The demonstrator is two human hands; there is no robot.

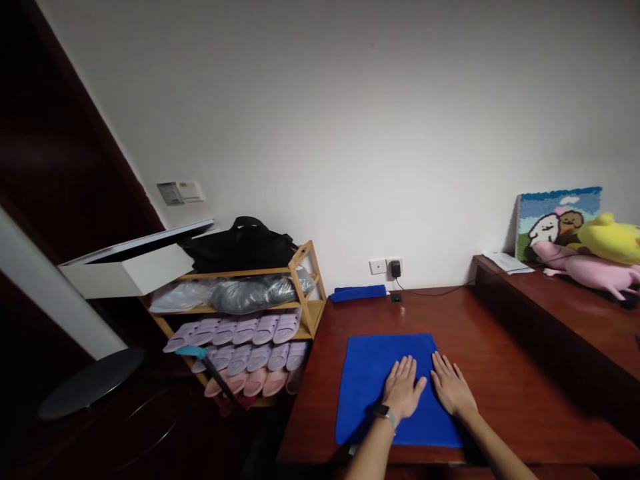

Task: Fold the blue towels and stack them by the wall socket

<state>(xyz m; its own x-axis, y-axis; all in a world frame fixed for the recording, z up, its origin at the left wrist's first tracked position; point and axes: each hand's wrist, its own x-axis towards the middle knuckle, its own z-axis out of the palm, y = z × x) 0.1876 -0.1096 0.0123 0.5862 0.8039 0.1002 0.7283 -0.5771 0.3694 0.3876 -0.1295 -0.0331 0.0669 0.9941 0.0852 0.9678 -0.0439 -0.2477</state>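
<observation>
A blue cloth [370, 373] lies spread out flat on the reddish-brown wooden table [520, 400]. My left hand [403, 390], with a watch on its wrist, rests palm down on the right half of the cloth, fingers stretched out. Palm down at the cloth's right edge is my right hand [453, 387], its fingers also extended. Neither hand grips anything. Toward the wall, a folded blue cloth [359, 293] sits at the table's back left.
A charger [395, 269] is plugged into the wall, its cable running right. Plush toys [590, 267] and a dog picture [555, 223] stand on a raised ledge at right. Left of the table is a wooden rack [313, 293] with slippers [247, 330], a black bag [243, 247] and a white box [130, 267].
</observation>
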